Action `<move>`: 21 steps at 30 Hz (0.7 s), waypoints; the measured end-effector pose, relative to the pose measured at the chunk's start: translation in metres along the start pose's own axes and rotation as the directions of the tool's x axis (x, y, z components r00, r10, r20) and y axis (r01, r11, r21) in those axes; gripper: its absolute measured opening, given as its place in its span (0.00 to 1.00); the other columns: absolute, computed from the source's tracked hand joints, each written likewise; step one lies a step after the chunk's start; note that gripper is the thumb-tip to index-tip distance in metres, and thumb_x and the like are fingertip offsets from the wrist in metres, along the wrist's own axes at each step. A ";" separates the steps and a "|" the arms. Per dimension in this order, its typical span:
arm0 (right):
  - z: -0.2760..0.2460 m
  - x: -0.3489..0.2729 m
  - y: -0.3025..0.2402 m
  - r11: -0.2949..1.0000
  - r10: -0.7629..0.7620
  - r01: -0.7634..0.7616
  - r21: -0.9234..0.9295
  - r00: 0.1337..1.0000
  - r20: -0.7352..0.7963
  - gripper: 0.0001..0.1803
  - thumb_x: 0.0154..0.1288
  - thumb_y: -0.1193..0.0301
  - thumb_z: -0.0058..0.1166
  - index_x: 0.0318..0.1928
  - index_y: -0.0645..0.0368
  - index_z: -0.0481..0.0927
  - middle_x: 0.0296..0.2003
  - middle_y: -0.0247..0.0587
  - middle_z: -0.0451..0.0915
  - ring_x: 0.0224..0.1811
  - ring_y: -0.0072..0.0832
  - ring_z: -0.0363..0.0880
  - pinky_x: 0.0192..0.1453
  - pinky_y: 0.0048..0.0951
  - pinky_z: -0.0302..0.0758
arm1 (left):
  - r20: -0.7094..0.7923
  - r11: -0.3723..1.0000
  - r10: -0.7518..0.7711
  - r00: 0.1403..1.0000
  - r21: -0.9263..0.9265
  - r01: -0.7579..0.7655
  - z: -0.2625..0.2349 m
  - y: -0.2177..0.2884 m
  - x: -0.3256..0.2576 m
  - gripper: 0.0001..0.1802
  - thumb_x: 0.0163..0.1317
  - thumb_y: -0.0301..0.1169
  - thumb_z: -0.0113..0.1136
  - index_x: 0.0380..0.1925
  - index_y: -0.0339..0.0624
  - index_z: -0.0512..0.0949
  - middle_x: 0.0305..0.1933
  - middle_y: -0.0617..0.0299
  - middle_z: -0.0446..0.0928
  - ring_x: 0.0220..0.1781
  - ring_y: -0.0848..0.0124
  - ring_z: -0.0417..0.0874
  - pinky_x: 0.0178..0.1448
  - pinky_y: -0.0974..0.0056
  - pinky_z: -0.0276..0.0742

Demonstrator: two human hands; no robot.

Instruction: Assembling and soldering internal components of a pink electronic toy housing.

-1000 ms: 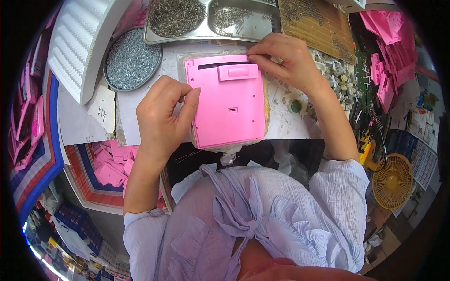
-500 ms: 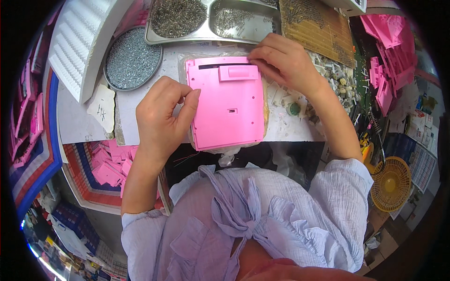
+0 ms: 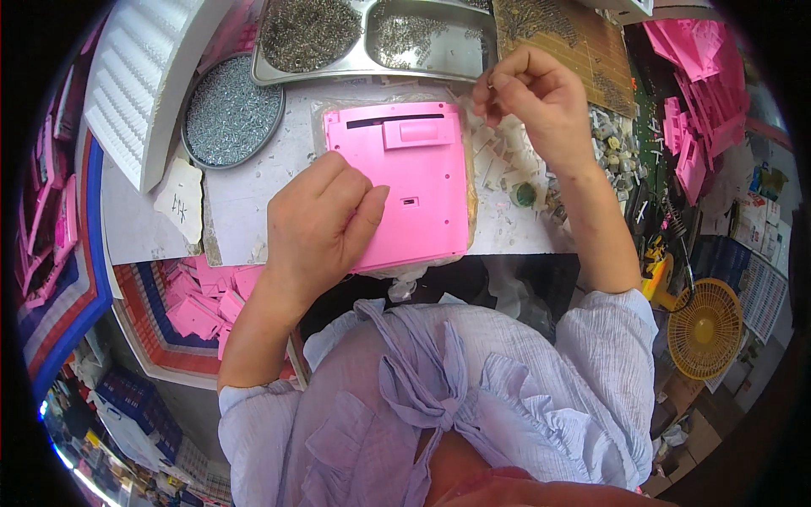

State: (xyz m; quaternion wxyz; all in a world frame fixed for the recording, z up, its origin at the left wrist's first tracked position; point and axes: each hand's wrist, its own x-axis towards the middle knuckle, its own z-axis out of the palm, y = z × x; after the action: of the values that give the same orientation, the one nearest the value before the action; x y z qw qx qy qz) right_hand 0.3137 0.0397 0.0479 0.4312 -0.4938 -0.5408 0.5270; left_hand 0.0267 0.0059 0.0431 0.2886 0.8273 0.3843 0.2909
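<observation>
A pink plastic housing panel (image 3: 422,173) lies flat on a plastic-wrapped pad on the table. It has a dark slot along its far edge, a raised block below that slot and a small opening near the middle. My left hand (image 3: 321,224) is closed over the panel's left side, fingers curled under; whatever they hold, if anything, is hidden. Beyond the panel's far right corner, my right hand (image 3: 536,106) is raised with thumb and fingers pinched together. Something tiny and dark shows at the fingertips, too small to name.
A steel compartment tray (image 3: 359,68) of small metal springs stands at the back, beside a brown board (image 3: 583,55). A round dish of screws (image 3: 234,114) and a white foam block (image 3: 152,93) are left. Small parts (image 3: 617,152) lie right; pink pieces (image 3: 203,304) fill a box below.
My right hand has left the panel's far right corner and moved up and to the right. My left hand has shifted right, further over the panel.
</observation>
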 end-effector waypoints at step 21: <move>0.007 -0.013 0.008 0.930 -0.075 0.058 -0.363 0.997 -0.033 0.08 0.69 0.73 0.63 0.45 0.64 0.87 0.37 0.34 0.87 0.38 0.19 0.84 0.41 0.22 0.80 | 0.208 0.927 0.315 0.926 0.142 -0.347 0.037 0.023 0.001 0.17 0.53 0.30 0.73 0.45 0.43 0.85 0.42 0.63 0.80 0.37 0.65 0.81 0.42 0.59 0.72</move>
State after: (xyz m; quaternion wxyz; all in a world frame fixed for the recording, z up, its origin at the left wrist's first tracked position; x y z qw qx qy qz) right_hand 0.3096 0.0253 0.0397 0.3630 -0.5583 -0.6348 0.3919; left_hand 0.0643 -0.0149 0.0353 0.1947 0.9256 0.2348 0.2241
